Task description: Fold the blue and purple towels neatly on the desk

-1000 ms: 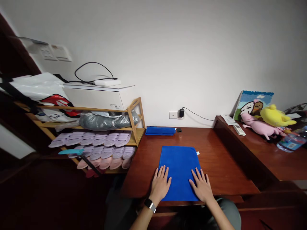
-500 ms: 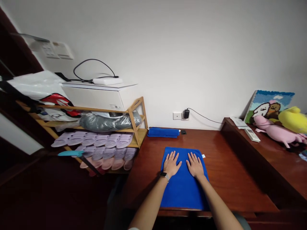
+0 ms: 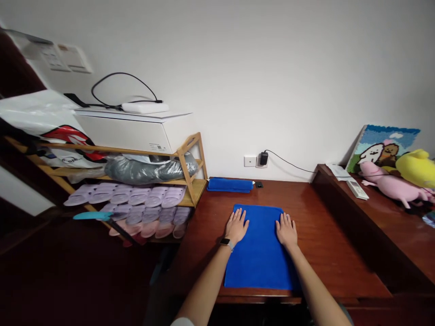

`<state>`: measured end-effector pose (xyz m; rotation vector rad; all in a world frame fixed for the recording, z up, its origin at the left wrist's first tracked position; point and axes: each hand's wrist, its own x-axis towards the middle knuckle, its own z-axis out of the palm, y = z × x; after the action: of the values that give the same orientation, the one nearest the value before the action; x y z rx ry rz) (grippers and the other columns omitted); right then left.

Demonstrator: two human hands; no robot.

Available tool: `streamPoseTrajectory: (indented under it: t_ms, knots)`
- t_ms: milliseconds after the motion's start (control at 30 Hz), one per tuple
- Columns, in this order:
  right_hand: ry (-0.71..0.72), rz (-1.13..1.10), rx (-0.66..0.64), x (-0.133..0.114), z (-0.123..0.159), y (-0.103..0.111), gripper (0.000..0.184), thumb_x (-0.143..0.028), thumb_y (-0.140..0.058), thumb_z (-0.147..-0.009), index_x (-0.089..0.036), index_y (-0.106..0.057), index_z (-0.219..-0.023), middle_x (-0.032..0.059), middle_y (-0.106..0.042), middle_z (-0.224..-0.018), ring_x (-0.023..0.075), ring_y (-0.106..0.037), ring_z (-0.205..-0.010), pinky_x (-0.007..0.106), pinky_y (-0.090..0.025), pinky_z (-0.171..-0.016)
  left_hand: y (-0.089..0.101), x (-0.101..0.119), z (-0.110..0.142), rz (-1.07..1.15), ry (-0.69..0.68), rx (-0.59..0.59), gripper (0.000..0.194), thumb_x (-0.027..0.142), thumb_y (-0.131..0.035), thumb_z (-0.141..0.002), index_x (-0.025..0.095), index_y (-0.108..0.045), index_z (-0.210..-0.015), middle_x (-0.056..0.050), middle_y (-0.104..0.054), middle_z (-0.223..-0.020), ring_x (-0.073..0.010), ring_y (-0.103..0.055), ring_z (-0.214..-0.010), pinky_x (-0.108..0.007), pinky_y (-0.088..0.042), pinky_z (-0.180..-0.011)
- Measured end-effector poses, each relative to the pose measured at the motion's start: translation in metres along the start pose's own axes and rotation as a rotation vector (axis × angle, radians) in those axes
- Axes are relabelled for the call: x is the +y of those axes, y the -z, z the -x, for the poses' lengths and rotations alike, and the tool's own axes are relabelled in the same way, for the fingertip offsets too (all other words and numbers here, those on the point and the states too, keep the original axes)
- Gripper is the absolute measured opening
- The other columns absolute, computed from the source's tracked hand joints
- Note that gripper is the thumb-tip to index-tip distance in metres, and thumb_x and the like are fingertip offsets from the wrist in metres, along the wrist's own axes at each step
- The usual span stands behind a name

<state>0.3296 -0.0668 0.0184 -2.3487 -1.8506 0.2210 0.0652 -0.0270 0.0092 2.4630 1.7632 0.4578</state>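
A blue towel (image 3: 260, 249) lies spread flat on the dark wooden table (image 3: 316, 244) in front of me. My left hand (image 3: 237, 225), with a watch on the wrist, rests flat with fingers spread on the towel's far left corner. At the far right corner my right hand (image 3: 286, 229) lies flat as well, fingers stretched out. Neither hand holds anything. A second blue towel (image 3: 230, 184), folded, lies at the back of the table by the wall.
A bamboo rack (image 3: 190, 176) at the left holds rows of slippers (image 3: 142, 197), bags and a white box (image 3: 136, 131). A raised ledge at the right carries plush toys (image 3: 397, 185), a remote (image 3: 356, 189) and a picture. A charger (image 3: 263, 158) sits in the wall socket.
Both hands slid from the towel's near edge to its far end, then moved apart from the middle out to the two far corners.
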Motion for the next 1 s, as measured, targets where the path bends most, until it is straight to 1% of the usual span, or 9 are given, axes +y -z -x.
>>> streamPoseTrajectory:
  t_ms: [67,133,200,267,367,467,567,633,1000]
  knots:
    - [0.078,-0.004,0.071,-0.011,0.013,-0.003,0.071,-0.044,-0.020,-0.111,-0.008,-0.033,-0.171,0.0129,-0.026,-0.180,0.0277,-0.017,-0.169,0.049,-0.007,-0.138,-0.001,0.013,0.009,0.003,-0.030,0.073,0.062,0.043,-0.030,-0.113,0.018,-0.047,-0.166,-0.013,-0.045,-0.173,-0.0294,-0.036,-0.163,-0.053,-0.026,-0.135]
    - [0.187,-0.026,0.095,-0.022,0.027,-0.009,0.070,-0.046,-0.022,-0.111,-0.013,-0.036,-0.171,0.0095,-0.027,-0.180,0.0266,-0.017,-0.169,0.048,-0.009,-0.138,-0.005,0.025,0.022,0.014,-0.079,0.120,0.059,0.044,-0.032,-0.112,0.022,-0.051,-0.164,-0.011,-0.046,-0.173,-0.0302,-0.037,-0.163,-0.055,-0.028,-0.134]
    - [0.236,-0.045,0.063,-0.030,0.040,-0.015,0.070,-0.049,-0.023,-0.111,-0.018,-0.036,-0.172,0.0071,-0.028,-0.180,0.0261,-0.019,-0.169,0.048,-0.012,-0.137,-0.011,0.034,0.034,0.023,-0.119,0.110,0.058,0.048,-0.038,-0.111,0.027,-0.052,-0.164,-0.008,-0.045,-0.174,-0.0314,-0.037,-0.163,-0.057,-0.030,-0.133]
    - [0.225,-0.045,0.019,-0.034,0.048,-0.018,0.070,-0.051,-0.024,-0.111,-0.018,-0.034,-0.172,0.0071,-0.029,-0.179,0.0258,-0.021,-0.168,0.048,-0.014,-0.137,-0.014,0.037,0.042,0.024,-0.132,0.082,0.059,0.051,-0.042,-0.110,0.029,-0.051,-0.164,-0.008,-0.046,-0.173,-0.0315,-0.038,-0.162,-0.057,-0.030,-0.133]
    - [0.219,-0.036,-0.022,-0.030,0.050,-0.015,0.071,-0.052,-0.021,-0.111,-0.019,-0.030,-0.173,0.0066,-0.029,-0.180,0.0242,-0.021,-0.168,0.047,-0.013,-0.137,-0.013,0.027,0.046,0.015,-0.122,0.064,0.062,0.053,-0.044,-0.109,0.027,-0.049,-0.165,-0.009,-0.047,-0.173,-0.0308,-0.040,-0.162,-0.054,-0.030,-0.134]
    - [0.213,-0.041,-0.035,-0.017,0.048,-0.010,0.071,-0.055,-0.022,-0.111,-0.023,-0.029,-0.174,0.0046,-0.028,-0.180,0.0235,-0.020,-0.169,0.047,-0.013,-0.137,-0.008,0.004,0.047,-0.003,-0.081,0.060,0.066,0.055,-0.044,-0.108,0.024,-0.048,-0.166,-0.012,-0.046,-0.173,-0.0313,-0.040,-0.161,-0.054,-0.031,-0.133]
    - [0.154,-0.044,-0.050,-0.003,0.046,-0.007,0.072,-0.056,-0.022,-0.111,-0.023,-0.026,-0.174,0.0029,-0.021,-0.182,0.0239,-0.017,-0.169,0.048,-0.013,-0.137,-0.005,-0.017,0.050,-0.026,-0.021,0.067,0.068,0.055,-0.041,-0.109,0.020,-0.044,-0.168,-0.014,-0.042,-0.175,-0.0305,-0.038,-0.162,-0.052,-0.031,-0.133]
    - [0.124,-0.039,-0.055,0.004,0.045,-0.007,0.073,-0.056,-0.020,-0.111,-0.021,-0.024,-0.175,0.0020,-0.017,-0.182,0.0237,-0.014,-0.170,0.048,-0.012,-0.137,-0.004,-0.024,0.053,-0.035,-0.001,0.076,0.069,0.054,-0.039,-0.110,0.017,-0.043,-0.168,-0.015,-0.040,-0.175,-0.0304,-0.037,-0.163,-0.051,-0.032,-0.133]
    - [0.118,-0.019,-0.061,0.002,0.047,-0.003,0.072,-0.054,-0.018,-0.111,-0.020,-0.022,-0.175,0.0021,-0.016,-0.183,0.0231,-0.013,-0.170,0.048,-0.010,-0.138,-0.001,-0.019,0.053,-0.026,0.015,0.046,0.070,0.053,-0.038,-0.110,0.016,-0.041,-0.169,-0.015,-0.037,-0.177,-0.0286,-0.034,-0.165,-0.050,-0.029,-0.134]
